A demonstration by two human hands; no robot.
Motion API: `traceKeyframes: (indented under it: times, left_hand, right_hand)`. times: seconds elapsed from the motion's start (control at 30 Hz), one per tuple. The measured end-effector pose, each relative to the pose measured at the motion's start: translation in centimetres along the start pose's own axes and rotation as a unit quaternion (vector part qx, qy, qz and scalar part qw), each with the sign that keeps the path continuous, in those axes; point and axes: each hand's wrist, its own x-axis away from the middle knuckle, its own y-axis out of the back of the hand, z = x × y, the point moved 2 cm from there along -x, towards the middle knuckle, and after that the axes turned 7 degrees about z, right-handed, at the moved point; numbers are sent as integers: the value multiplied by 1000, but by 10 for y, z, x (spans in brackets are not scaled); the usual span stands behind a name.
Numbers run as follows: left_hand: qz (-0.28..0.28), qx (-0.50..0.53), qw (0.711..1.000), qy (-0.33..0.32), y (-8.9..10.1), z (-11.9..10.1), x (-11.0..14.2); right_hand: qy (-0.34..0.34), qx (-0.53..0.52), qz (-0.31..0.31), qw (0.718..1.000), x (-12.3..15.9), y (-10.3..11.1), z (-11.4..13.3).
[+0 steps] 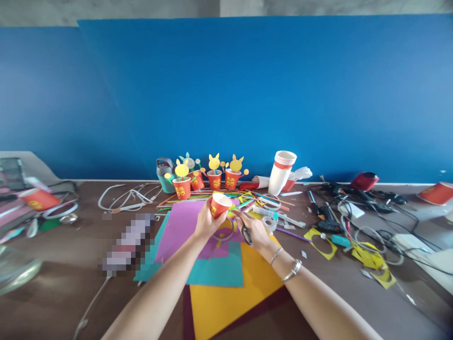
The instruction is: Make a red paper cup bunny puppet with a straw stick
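My left hand (205, 221) is wrapped round a red paper cup (218, 205) with yellow print, its white mouth tilted up. To its right, my right hand (257, 230) grips scissors; the black handle loop (247, 235) shows under the fingers. The blades point toward the cup, but I cannot tell whether they touch it. Below the hands lie sheets of purple paper (177, 231), teal paper (212, 274) and orange paper (226, 311). A roll of tape (230, 231) rests on the purple sheet, partly behind the cup.
Several red cups with yellow paper figures (214, 179) stand along the blue partition (226, 94), beside a teal bottle (165, 174) and a tall cup stack (281, 174). Coloured sticks lie before them. Glue guns (327, 219), cables and yellow paper scraps (320, 243) spread on the right.
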Motion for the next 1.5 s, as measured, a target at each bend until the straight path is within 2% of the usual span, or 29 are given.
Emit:
traceKeyframes:
  times: [0.17, 0.5, 0.73, 1.0, 1.5]
  left_hand:
    - [14, -9, 1000, 4, 0, -1, 0]
    - [7, -26, 1000, -2, -4, 1, 2]
    - [27, -22, 998, -43, -2, 2, 1]
    - [10, -25, 999, -17, -3, 1, 1]
    - [19, -24, 1000, -4, -4, 2, 0]
  right_hand:
    - [-1, 7, 5, 1000, 1, 0, 0]
    - [-7, 16, 4, 1000, 1, -1, -1]
    - [-15, 25, 14, 999, 0, 1, 0]
    - [-22, 46, 24, 998, 0, 0, -2]
    - [-17, 34, 16, 999, 0, 0, -2]
